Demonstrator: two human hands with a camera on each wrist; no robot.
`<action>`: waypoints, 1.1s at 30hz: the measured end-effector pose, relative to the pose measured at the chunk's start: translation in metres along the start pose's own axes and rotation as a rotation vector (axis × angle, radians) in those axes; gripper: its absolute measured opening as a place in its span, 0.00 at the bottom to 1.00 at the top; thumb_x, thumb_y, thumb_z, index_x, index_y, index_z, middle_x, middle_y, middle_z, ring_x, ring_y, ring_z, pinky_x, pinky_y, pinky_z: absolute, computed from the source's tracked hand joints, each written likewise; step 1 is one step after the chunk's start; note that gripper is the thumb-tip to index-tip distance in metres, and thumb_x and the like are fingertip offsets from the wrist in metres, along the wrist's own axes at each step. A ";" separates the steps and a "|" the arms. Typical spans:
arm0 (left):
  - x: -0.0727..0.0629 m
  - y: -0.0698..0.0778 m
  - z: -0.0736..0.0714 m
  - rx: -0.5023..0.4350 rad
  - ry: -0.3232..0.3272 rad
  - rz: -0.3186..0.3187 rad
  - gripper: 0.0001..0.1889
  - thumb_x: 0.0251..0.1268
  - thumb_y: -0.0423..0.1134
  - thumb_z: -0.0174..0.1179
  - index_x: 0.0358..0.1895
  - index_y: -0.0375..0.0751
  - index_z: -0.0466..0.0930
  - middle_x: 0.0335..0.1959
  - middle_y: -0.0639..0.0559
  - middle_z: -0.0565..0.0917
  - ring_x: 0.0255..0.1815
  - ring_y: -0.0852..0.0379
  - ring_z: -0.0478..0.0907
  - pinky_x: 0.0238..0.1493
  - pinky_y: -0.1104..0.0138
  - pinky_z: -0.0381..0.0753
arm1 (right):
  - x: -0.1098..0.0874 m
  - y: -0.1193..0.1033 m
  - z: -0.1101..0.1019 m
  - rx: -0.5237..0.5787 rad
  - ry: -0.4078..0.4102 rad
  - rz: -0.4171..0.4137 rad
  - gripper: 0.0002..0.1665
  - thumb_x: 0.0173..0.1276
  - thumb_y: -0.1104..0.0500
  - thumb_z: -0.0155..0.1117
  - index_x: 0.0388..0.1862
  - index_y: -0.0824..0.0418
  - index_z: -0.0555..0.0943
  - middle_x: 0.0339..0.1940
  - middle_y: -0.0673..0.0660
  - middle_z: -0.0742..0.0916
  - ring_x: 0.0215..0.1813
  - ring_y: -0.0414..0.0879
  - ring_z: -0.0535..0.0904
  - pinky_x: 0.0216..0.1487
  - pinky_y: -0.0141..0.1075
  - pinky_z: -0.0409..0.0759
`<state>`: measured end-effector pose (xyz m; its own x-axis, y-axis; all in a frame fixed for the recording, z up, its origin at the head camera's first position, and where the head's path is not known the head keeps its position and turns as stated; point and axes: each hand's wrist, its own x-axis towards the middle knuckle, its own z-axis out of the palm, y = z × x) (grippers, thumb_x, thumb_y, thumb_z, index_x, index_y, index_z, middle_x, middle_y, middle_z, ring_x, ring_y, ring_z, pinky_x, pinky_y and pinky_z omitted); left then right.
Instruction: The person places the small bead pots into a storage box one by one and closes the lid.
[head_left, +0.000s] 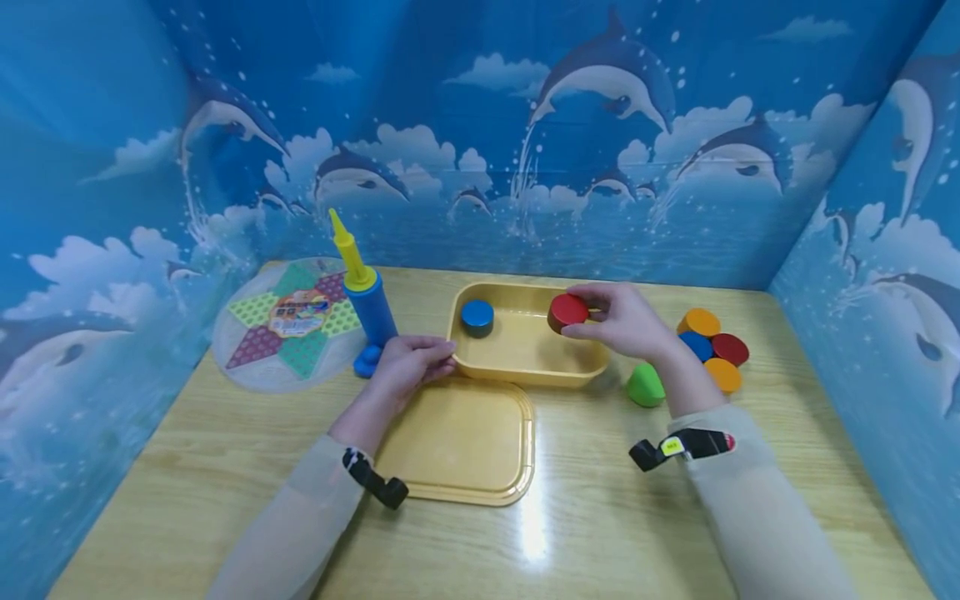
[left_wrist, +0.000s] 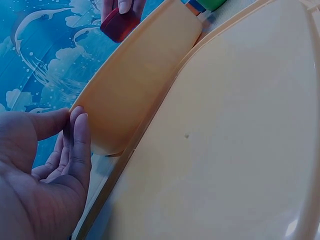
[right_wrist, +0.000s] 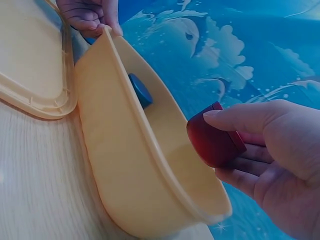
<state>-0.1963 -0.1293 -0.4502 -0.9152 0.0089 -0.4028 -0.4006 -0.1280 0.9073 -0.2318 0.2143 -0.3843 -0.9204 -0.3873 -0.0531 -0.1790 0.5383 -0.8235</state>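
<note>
Currently, a glossy dark-red, short cylindrical block (head_left: 567,313) is held by the right hand (head_left: 626,321), its thumb on one side and bent fingers on the other. In the head view it sits just right of centre, its round face turned up, over the right half of a yellow plastic rectangular box with rounded corners (head_left: 532,375). The right wrist view, unlike the head view, shows the block's curved side near the middle of the frame, with the thumb across its upper edge and fingers beneath.

At centre-left of the head view, the left hand (head_left: 408,365) is by the box's left end; the left wrist view makes its grip plain, thumb and fingertips pinching the rim. That view also reveals a small dark speck on the flat yellow plastic lid (left_wrist: 215,125), not discernible from the head.

Inside the box, a blue cylindrical block (head_left: 477,318) rests toward the left end. The lid lies just below the box in the head view.
</note>
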 end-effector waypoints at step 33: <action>0.000 0.003 0.001 0.044 0.016 -0.030 0.15 0.75 0.33 0.68 0.58 0.28 0.84 0.47 0.36 0.89 0.42 0.51 0.90 0.49 0.62 0.90 | 0.066 0.001 0.053 -0.118 -0.085 -0.042 0.37 0.62 0.60 0.83 0.68 0.67 0.80 0.60 0.62 0.87 0.63 0.57 0.82 0.63 0.49 0.81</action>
<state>-0.1979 -0.1289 -0.4478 -0.9021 -0.0040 -0.4315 -0.4297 -0.0841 0.8990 -0.2743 0.1498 -0.4183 -0.8796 -0.4704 -0.0717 -0.2607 0.6025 -0.7544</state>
